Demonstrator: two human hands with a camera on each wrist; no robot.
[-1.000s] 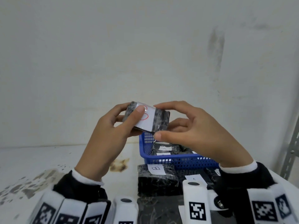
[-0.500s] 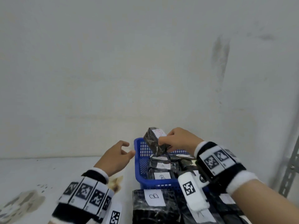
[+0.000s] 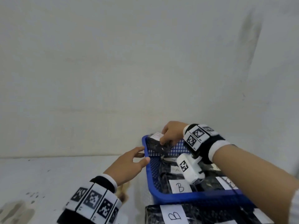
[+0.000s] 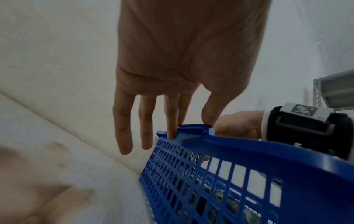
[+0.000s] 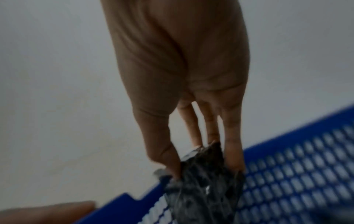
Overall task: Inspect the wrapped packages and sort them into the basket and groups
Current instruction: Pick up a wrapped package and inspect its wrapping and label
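- Head view: the right hand point(image 3: 172, 132) pinches a black wrapped package point(image 3: 157, 143) at the far corner of the blue basket point(image 3: 194, 197), lowering it in.
- The left hand point(image 3: 129, 165), fingers spread, touches the basket's rim, steadying it.
- Next, I judge: let go once the package rests on the others.
- Its white label point(image 3: 156, 136) is too blurred to read; the right wrist camera hides the packages below.
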